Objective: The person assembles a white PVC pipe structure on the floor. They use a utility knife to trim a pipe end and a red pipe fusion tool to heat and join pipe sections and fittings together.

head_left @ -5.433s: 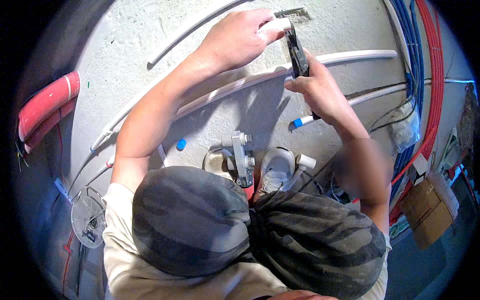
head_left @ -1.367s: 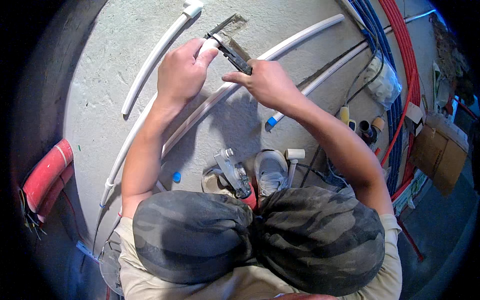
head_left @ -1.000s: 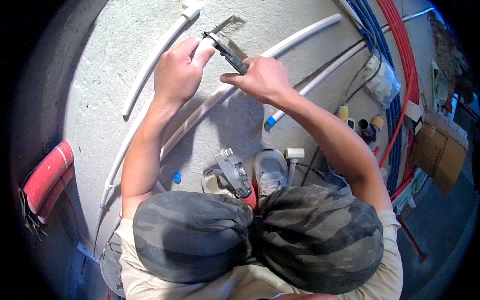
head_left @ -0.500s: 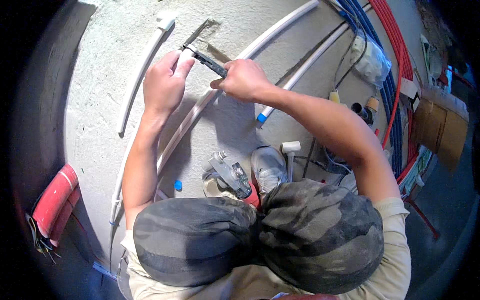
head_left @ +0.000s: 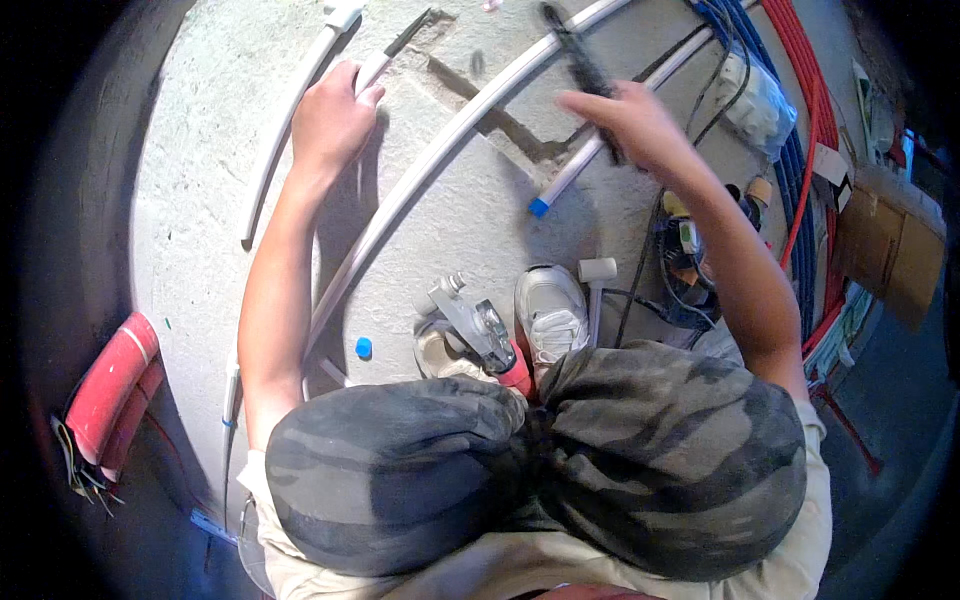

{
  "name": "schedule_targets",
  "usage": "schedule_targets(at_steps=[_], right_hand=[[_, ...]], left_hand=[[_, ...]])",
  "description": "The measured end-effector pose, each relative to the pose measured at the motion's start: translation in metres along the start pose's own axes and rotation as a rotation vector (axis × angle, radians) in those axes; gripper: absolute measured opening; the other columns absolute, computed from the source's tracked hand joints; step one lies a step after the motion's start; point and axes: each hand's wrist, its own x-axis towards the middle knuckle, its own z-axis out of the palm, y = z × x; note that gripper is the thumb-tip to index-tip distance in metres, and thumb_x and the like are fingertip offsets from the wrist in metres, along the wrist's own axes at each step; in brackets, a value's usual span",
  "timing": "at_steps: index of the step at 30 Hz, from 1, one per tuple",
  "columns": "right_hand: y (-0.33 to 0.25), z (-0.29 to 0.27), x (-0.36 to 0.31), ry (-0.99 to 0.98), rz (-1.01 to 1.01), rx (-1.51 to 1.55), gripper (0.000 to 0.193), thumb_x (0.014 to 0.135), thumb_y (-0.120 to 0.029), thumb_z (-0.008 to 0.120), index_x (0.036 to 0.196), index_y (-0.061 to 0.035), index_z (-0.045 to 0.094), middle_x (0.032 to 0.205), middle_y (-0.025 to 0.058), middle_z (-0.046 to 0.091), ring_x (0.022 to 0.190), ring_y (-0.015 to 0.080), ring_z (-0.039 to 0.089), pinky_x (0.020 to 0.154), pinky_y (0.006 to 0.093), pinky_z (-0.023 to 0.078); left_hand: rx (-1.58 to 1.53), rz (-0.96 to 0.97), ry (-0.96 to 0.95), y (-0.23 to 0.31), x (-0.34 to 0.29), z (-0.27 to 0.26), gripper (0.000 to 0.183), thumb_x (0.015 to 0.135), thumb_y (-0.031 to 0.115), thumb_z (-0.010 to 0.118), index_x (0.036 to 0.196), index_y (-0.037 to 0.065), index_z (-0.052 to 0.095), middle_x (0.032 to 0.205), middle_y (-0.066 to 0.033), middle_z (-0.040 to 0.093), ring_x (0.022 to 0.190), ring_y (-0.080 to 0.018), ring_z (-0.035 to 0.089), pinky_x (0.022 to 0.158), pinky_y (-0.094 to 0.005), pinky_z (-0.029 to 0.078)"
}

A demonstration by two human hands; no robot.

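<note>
My left hand (head_left: pixel 335 118) is closed around a white plastic pipe (head_left: pixel 372 70), its end sticking out past the fingers toward a narrow groove in the floor. To the right, my right hand (head_left: pixel 635 125) holds a black pipe cutter (head_left: pixel 575 48), smeared by motion and clear of the pipe. Between the hands runs a long curved white pipe (head_left: pixel 430 165). Another white pipe (head_left: pixel 575 178), capped in blue, lies below my right hand. A small pinkish-white piece (head_left: pixel 490 5) shows at the top edge.
A white pipe with a fitting (head_left: pixel 285 120) lies left. Grooves cut the rough floor. A grey and red power tool (head_left: pixel 480 335) stands by my shoes, with a white tee-shaped pipe (head_left: pixel 597 270) and a blue cap (head_left: pixel 364 348). Red hoses (head_left: pixel 800 80) and a cardboard box (head_left: pixel 885 245) are right.
My right hand has drawn the pipe cutter off the pipe and swung right. My left hand keeps the pipe, slightly higher. The small pinkish-white piece has appeared at the top.
</note>
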Motion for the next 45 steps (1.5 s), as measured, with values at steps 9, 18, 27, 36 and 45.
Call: schedule_targets(at_steps=[9, 18, 27, 36, 45], right_hand=[[0.172, -0.137, -0.13, 0.8, 0.493, -0.563, 0.1, 0.087, -0.068, 0.07, 0.145, 0.0104, 0.047, 0.136, 0.0328, 0.062, 0.13, 0.0452, 0.06, 0.109, 0.049, 0.045], [0.291, -0.111, -0.203, 0.997, 0.5, -0.601, 0.089, 0.087, -0.063, 0.075, 0.139, 0.0058, 0.054, 0.137, 0.0301, 0.059, 0.129, 0.043, 0.057, 0.108, 0.0503, 0.044], [0.146, 0.085, -0.185, 0.336, -0.202, -0.291, 0.04, 0.088, -0.022, 0.08, 0.12, -0.0037, 0.065, 0.113, 0.0189, 0.065, 0.103, 0.0373, 0.066, 0.087, 0.0444, 0.053], [0.098, 0.076, -0.139, -0.013, -0.335, -0.314, 0.035, 0.081, -0.013, 0.079, 0.11, 0.0001, 0.065, 0.107, 0.0216, 0.063, 0.105, 0.0427, 0.063, 0.089, 0.0481, 0.051], [-0.106, 0.007, -0.237, -0.406, -0.572, -0.338, 0.036, 0.072, 0.002, 0.077, 0.106, -0.0004, 0.066, 0.107, 0.0144, 0.065, 0.1, 0.0319, 0.068, 0.086, 0.0402, 0.056]], left_hand=[[0.184, 0.141, 0.06, -0.036, -0.009, 0.029, 0.032, 0.089, 0.021, 0.075, 0.112, 0.001, 0.067, 0.116, -0.0216, 0.065, 0.112, -0.0405, 0.063, 0.096, -0.0503, 0.051], [0.054, 0.252, 0.026, -0.01, -0.067, -0.014, 0.031, 0.091, 0.021, 0.077, 0.114, 0.002, 0.07, 0.104, -0.0163, 0.067, 0.09, -0.0329, 0.067, 0.082, -0.0424, 0.053], [-0.169, -0.012, -0.254, 0.017, -0.183, -0.045, 0.013, 0.087, 0.012, 0.075, 0.09, -0.001, 0.073, 0.091, -0.0172, 0.071, 0.086, -0.033, 0.07, 0.079, -0.0413, 0.054], [-0.039, -0.141, -0.178, -0.047, -0.204, -0.057, 0.021, 0.088, 0.016, 0.069, 0.098, -0.002, 0.072, 0.099, -0.0209, 0.072, 0.097, -0.0378, 0.07, 0.086, -0.0452, 0.054], [-0.005, -0.087, -0.142, -0.052, -0.141, -0.054, 0.03, 0.092, 0.025, 0.065, 0.109, 0.0, 0.071, 0.113, -0.0251, 0.07, 0.109, -0.0415, 0.067, 0.095, -0.0509, 0.052]])
